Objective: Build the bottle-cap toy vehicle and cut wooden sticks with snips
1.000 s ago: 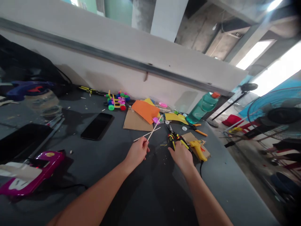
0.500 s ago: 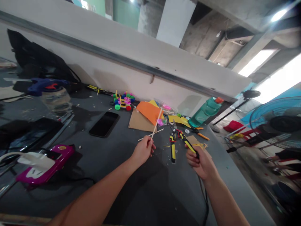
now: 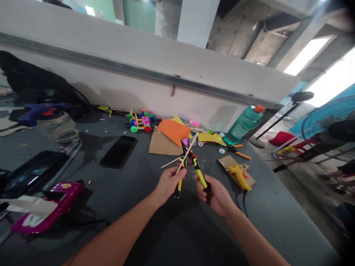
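My left hand [image 3: 169,184] is closed on a thin wooden stick [image 3: 190,147], pinched at its lower end and slanting up to the right. My right hand [image 3: 215,194] wraps one handle of the yellow-and-black pliers [image 3: 200,173]. Their handles are spread and the dark pointed jaws stand apart, with the stick crossing in front of them. The other handle passes by my left fingers; whether they grip it too, I cannot tell. A second thin stick [image 3: 169,162] lies on the table just beyond my left hand.
Beyond my hands are cardboard [image 3: 163,147], orange paper [image 3: 174,130] and a small colourful toy car [image 3: 141,123]. A yellow glue gun [image 3: 240,177], orange-handled pliers [image 3: 242,155] and a green bottle [image 3: 243,125] stand or lie rightward. Leftward are a phone [image 3: 118,151] and a magenta power strip [image 3: 55,208].
My right hand has brought the spread pliers left, to the stick in my left hand. The yellow glue gun, mostly hidden behind the right hand before, now shows.
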